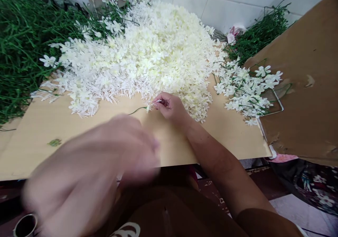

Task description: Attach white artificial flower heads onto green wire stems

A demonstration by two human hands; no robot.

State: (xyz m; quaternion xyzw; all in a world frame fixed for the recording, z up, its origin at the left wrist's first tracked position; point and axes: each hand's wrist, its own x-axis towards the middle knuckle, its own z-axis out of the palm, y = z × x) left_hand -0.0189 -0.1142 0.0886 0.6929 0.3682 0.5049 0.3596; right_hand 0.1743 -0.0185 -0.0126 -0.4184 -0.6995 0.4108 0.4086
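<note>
My right hand (170,107) rests on the tan board (34,138) at the near edge of a big heap of loose white artificial flowers (148,50). Its fingertips pinch a small white flower with a thin white stalk (157,101), right beside the tip of a thin green stem (137,109) lying on the board. My left hand (97,166) is close to the camera at the lower left, smeared by motion. Its fingers cannot be made out, and nothing shows in it.
Piles of green wire stems lie at the far left (23,43) and back right (260,33). Finished white sprigs on green stems (245,87) lie at the right, next to a brown cardboard sheet (308,89). A tiled wall (224,5) stands behind. A small green leaf scrap (54,142) lies on the board.
</note>
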